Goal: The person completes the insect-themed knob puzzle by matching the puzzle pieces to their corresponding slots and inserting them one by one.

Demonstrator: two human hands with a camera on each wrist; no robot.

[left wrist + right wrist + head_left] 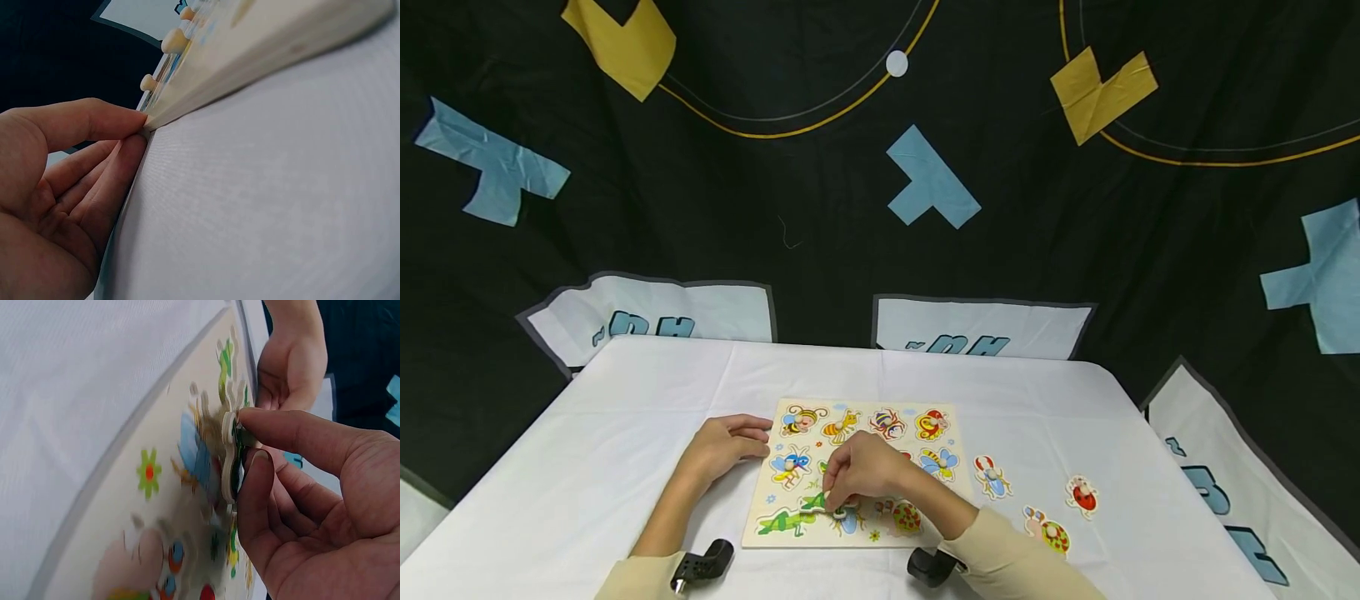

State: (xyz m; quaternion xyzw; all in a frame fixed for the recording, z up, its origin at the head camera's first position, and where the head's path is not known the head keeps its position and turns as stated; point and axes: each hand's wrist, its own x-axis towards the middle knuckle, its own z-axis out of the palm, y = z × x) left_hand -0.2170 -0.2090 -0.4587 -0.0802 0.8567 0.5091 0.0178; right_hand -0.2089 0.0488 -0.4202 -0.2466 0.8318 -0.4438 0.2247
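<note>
A wooden peg puzzle board (842, 542) with printed insects lies flat on the white table. My right hand (867, 468) is over its lower part, thumb and finger pinching a green insect puzzle piece (814, 503) by its peg. In the right wrist view this piece (230, 459) stands tilted over the board, close to the grasshopper picture (782, 522) and a blue-winged insect picture (195, 453). At the board's left edge rests my left hand (724, 448), its extended fingertips touching the side. Part of the board is hidden under my right hand.
To the right of the board lie loose pieces: a blue beetle (992, 477), a snail (1047, 531) and a ladybug (1082, 496). Several pegged pieces, such as a bee (801, 421) and a spider (887, 424), sit in the board's upper rows. A black curtain (820, 233) hangs behind.
</note>
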